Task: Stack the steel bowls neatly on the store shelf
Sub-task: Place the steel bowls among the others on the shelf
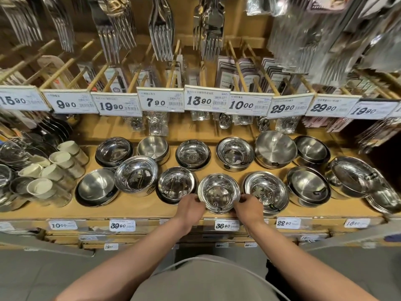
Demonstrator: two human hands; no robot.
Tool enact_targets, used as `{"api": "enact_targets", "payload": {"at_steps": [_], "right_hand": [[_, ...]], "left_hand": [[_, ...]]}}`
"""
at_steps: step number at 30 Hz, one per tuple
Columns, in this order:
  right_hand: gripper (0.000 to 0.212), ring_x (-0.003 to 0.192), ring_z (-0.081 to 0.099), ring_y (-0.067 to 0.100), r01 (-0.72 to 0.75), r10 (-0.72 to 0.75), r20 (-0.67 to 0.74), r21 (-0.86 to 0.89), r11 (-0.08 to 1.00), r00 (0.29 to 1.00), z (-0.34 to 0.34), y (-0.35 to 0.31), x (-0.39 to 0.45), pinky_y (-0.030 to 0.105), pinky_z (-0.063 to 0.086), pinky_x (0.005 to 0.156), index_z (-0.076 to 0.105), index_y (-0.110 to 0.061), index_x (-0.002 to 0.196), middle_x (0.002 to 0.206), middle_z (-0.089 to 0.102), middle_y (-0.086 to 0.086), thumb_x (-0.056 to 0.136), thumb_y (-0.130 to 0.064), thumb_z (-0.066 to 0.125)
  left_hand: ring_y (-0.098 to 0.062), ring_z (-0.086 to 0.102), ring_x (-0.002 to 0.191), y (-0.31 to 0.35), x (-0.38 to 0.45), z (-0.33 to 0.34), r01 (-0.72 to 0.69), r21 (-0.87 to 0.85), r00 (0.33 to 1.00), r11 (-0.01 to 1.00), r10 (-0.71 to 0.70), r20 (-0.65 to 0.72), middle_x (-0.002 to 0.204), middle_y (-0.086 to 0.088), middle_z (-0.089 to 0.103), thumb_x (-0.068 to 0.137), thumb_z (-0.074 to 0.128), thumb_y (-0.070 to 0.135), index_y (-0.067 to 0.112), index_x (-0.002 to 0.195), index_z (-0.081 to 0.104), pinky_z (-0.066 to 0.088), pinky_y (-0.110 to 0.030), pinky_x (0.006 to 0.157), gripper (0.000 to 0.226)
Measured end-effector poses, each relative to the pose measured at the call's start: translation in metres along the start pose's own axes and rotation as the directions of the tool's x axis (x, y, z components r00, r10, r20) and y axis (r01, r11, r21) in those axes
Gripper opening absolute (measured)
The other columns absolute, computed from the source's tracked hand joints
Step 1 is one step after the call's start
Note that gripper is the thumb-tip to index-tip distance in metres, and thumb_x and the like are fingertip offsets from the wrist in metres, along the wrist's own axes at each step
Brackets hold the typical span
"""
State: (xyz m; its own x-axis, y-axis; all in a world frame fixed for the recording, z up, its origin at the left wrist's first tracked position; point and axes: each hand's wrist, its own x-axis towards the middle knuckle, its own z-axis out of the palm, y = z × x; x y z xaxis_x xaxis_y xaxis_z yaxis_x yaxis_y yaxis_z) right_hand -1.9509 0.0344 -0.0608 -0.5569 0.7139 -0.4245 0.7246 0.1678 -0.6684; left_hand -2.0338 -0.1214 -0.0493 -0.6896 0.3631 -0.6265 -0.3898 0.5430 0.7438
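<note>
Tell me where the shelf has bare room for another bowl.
Bare wooden shelf lies along the front edge, left of the left hand, in front of the bowl stacks. Right of the right hand, bowls reach the edge. The back row is crowded.

Bare strip of shelf [138,210] along the near edge, left of the hands [219,206]. Steel bowls [176,184] packed rim to rim farther in, tight gaps only. Price tags [160,102] and hanging forks [161,29] overhead, far side.
</note>
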Motion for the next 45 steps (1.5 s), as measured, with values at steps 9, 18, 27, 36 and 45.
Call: {"api": "enact_targets", "payload": {"at_steps": [9,18,27,36,45], "right_hand": [[0.018,0.061,0.057,0.01,0.061,-0.061,-0.006,0.014,0.998,0.998,0.0,-0.002,0.002,0.018,0.041,0.051,0.074,-0.006,0.096,0.073,0.07,0.003,0.097,-0.021,0.064],[0.012,0.063,0.058,-0.002,0.128,-0.128,-0.003,0.07,0.989,0.992,-0.027,0.006,0.004,0.022,0.049,0.061,0.059,-0.031,0.089,0.074,0.062,-0.018,0.093,-0.026,0.07],[0.018,0.1,0.068,0.016,0.088,-0.067,-0.074,0.324,0.942,0.995,-0.089,0.043,-0.006,0.043,0.054,0.096,0.069,-0.024,0.113,0.102,0.073,-0.006,0.095,-0.02,0.065],[0.022,0.076,0.07,0.003,0.052,0.071,-0.27,0.422,0.905,0.96,-0.119,0.088,-0.045,0.044,0.058,0.09,0.07,-0.028,0.117,0.084,0.074,-0.015,0.097,-0.024,0.062],[0.025,0.086,0.07,0.015,-0.043,0.166,-0.283,0.394,0.918,0.945,-0.132,0.111,-0.051,0.044,0.059,0.09,0.07,-0.017,0.118,0.096,0.074,-0.005,0.096,-0.025,0.063]], "left_hand": [[-0.01,0.059,0.076,0.005,-0.001,0.001,-0.031,0.022,0.999,0.999,0.031,-0.013,0.096,-0.004,0.071,0.096,0.056,0.006,0.008,0.108,0.067,0.047,-0.015,0.06,0.016],[-0.014,0.062,0.084,0.009,-0.021,-0.023,-0.082,0.013,0.995,0.997,0.083,-0.051,0.1,0.004,0.068,0.096,0.057,0.01,0.027,0.095,0.065,0.058,-0.035,0.085,0.019],[-0.013,0.066,0.087,0.023,-0.026,-0.048,-0.155,-0.043,0.983,0.987,0.149,-0.111,0.105,0.003,0.071,0.1,0.057,0.01,0.023,0.109,0.069,0.053,-0.024,0.07,0.02],[-0.011,0.064,0.081,0.047,-0.016,-0.019,-0.239,0.039,0.966,0.97,0.233,0.115,0.103,-0.006,0.069,0.102,0.055,0.014,0.015,0.113,0.067,0.053,-0.023,0.073,0.016],[-0.013,0.068,0.097,0.05,-0.001,0.023,-0.228,0.052,0.95,0.972,0.21,0.23,0.11,0.001,0.068,0.1,0.058,0.021,0.023,0.115,0.069,0.055,-0.02,0.076,0.019]]}}
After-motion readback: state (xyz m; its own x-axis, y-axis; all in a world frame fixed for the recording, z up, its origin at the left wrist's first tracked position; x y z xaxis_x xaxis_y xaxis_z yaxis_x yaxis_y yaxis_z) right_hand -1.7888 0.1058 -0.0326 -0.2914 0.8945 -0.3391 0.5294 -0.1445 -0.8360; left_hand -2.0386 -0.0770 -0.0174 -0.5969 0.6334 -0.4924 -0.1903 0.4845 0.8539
